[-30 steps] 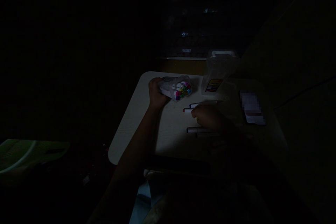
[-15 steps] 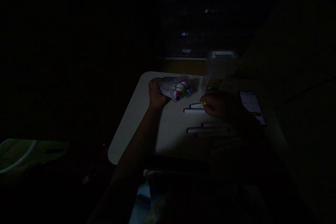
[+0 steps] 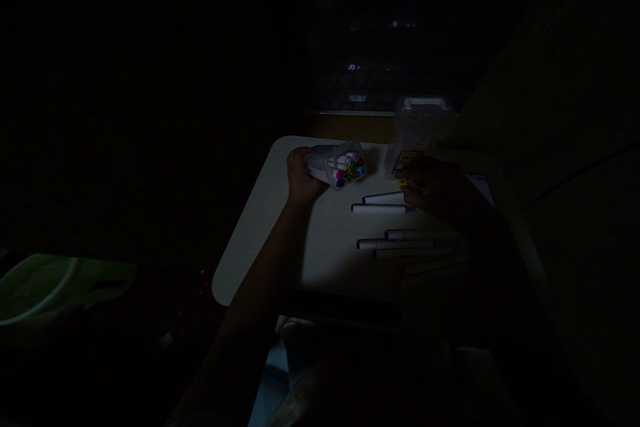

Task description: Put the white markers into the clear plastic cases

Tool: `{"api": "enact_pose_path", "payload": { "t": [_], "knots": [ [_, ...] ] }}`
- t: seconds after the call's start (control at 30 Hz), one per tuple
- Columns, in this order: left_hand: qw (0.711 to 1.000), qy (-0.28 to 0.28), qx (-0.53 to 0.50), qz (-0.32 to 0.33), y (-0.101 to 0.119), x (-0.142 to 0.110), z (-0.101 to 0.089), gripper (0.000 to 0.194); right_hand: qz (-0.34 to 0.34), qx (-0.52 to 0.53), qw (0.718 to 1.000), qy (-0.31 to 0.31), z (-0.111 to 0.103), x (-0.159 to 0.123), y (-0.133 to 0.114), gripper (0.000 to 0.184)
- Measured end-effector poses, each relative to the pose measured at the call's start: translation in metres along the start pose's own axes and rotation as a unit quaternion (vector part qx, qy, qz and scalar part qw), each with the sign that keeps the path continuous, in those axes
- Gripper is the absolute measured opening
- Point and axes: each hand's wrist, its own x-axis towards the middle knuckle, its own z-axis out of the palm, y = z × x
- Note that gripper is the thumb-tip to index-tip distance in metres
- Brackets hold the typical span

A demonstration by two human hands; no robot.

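My left hand [image 3: 301, 177] is closed round a clear plastic case [image 3: 320, 161] tipped on its side, its open end facing right. Caps of several coloured markers [image 3: 353, 169] show in that opening: pink, purple, green, yellow, blue and red. Over the right part of the table, my right hand [image 3: 433, 187] pinches a marker with a yellow end [image 3: 403, 182]; most of it is hidden by the fingers. Just below lie a blue-ended marker [image 3: 383, 198] and a red-ended marker [image 3: 380, 209]. Nearer to me, several more markers [image 3: 395, 245] lie side by side, partly in shadow.
Behind my right hand stands a clear plastic container [image 3: 423, 123] with a white handle and a yellow-black label. A phone [image 3: 483, 188] lies at the right, mostly covered by my arm. The white table [image 3: 250, 247] has rounded corners; surroundings are very dark.
My right hand has moved right and slightly away from me with the yellow-ended marker, now covering more of the phone and uncovering the red-ended marker. My left hand still holds the case.
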Motion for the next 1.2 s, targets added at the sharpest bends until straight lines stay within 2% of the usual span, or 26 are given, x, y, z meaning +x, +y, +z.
{"api": "enact_pose_path", "payload": {
  "t": [0.17,0.33,0.93,1.03,1.2],
  "knots": [
    [1.0,0.001,-0.001,0.0,0.0002,0.0002,0.0005,0.056,0.013,0.004,1.0,0.0,0.0014,-0.0003,0.0017,0.027],
    [1.0,-0.024,-0.005,-0.012,0.0018,0.0017,-0.0016,0.064,0.012,0.011,1.0,0.003,0.0014,-0.0004,0.0013,0.026],
    [1.0,-0.022,-0.008,-0.008,0.0014,0.0016,-0.0018,0.06,0.029,0.02,0.999,-0.011,-0.0026,0.0006,-0.0041,0.028],
    [1.0,-0.013,-0.008,0.001,0.0017,0.0015,-0.0015,0.063,0.029,0.017,0.999,-0.012,-0.0033,0.0002,-0.004,0.027],
    [0.999,-0.032,-0.011,-0.016,0.0026,0.0021,-0.0031,0.071,0.022,-0.009,1.0,-0.006,-0.0015,-0.0005,-0.0012,0.026]
  ]
}}
